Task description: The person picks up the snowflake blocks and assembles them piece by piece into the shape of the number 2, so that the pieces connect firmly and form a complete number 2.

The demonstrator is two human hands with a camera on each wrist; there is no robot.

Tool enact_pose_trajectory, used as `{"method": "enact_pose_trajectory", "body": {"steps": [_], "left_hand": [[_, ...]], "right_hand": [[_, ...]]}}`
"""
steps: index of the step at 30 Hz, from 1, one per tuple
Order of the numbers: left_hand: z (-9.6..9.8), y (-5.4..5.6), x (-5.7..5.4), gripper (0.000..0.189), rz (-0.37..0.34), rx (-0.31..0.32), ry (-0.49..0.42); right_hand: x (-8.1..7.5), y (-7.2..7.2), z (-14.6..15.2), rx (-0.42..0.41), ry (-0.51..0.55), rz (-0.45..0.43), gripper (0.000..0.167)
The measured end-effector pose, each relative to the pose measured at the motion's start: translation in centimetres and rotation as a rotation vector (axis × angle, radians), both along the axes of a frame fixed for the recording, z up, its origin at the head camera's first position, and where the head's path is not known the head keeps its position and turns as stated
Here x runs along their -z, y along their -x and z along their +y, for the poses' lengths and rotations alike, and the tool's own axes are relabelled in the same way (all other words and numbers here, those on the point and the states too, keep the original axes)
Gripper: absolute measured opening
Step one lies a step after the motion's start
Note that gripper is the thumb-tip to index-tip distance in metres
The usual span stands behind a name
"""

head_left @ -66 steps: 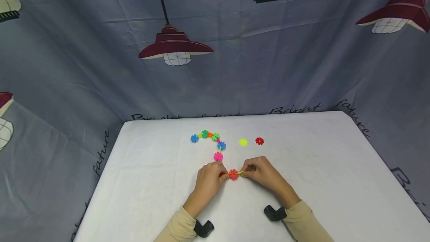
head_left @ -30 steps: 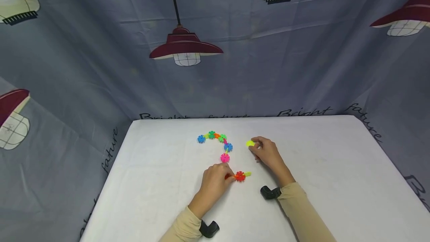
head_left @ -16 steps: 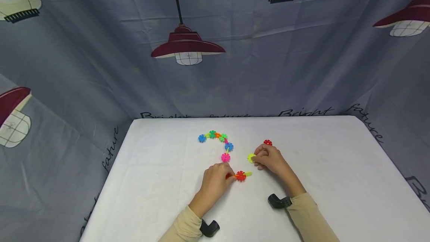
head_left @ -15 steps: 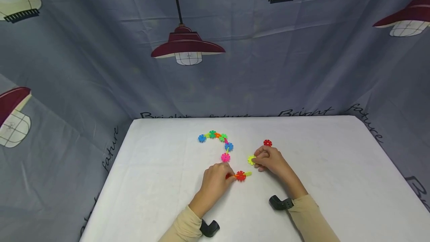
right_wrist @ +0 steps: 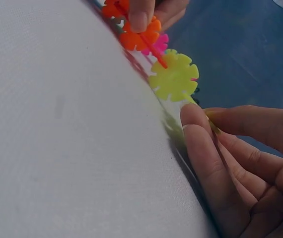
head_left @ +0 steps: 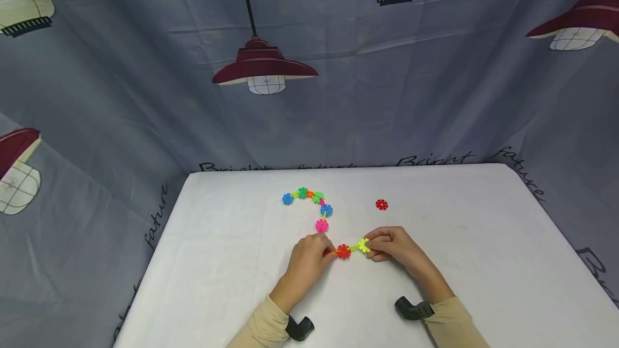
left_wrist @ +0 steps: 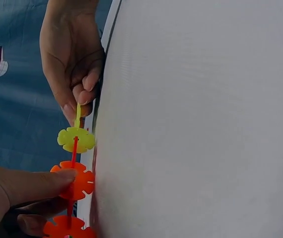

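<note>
A chain of notched snowflake discs curls across the table, from a blue disc (head_left: 288,198) through a pink disc (head_left: 322,225) down toward the hands. My left hand (head_left: 308,259) pinches an orange disc (left_wrist: 85,184) in the chain, its thumb lying on it in the left wrist view. To its right come a red disc (head_left: 343,251) and a yellow-green disc. My right hand (head_left: 396,246) pinches a yellow disc (head_left: 364,245) at the chain's right end, touching or meeting the yellow-green one (right_wrist: 174,79). Fingers partly hide that joint.
One loose red disc (head_left: 381,204) lies behind my right hand. The white table (head_left: 232,283) ends at a grey-blue curtain (head_left: 338,111) printed with lamps. Black wrist mounts (head_left: 300,328) are strapped at both sleeves.
My right hand went to the loose yellow disc, picked it up and brought it down toward the front to the chain's right end. The left hand has kept its pinch.
</note>
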State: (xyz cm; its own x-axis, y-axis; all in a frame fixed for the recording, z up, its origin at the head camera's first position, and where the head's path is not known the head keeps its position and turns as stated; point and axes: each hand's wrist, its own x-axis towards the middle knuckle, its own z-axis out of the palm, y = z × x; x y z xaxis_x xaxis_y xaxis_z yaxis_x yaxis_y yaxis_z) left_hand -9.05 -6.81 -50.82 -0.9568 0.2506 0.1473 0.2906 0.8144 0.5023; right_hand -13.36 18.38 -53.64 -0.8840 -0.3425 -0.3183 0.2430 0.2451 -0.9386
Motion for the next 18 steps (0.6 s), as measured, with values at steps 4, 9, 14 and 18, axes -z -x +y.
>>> {"method": "enact_pose_trajectory", "body": {"steps": [4, 9, 14, 18], "left_hand": [[-0.1, 0.1, -0.2, 0.013, 0.004, 0.028, -0.024], [0.5, 0.1, -0.4, 0.022, 0.020, 0.046, -0.042], [2.1, 0.3, -0.4, 0.018, 0.045, 0.075, -0.006], [3.2, 0.7, -0.3, 0.011, 0.090, 0.082, 0.041]], "right_hand": [[-0.1, 0.0, -0.1, 0.012, -0.011, 0.000, 0.039], [-0.1, 0.0, -0.1, 0.010, -0.026, -0.003, 0.040], [-0.1, 0.0, -0.1, 0.006, -0.029, -0.005, 0.039], [0.0, -0.1, -0.1, -0.009, -0.020, -0.005, 0.037]]}}
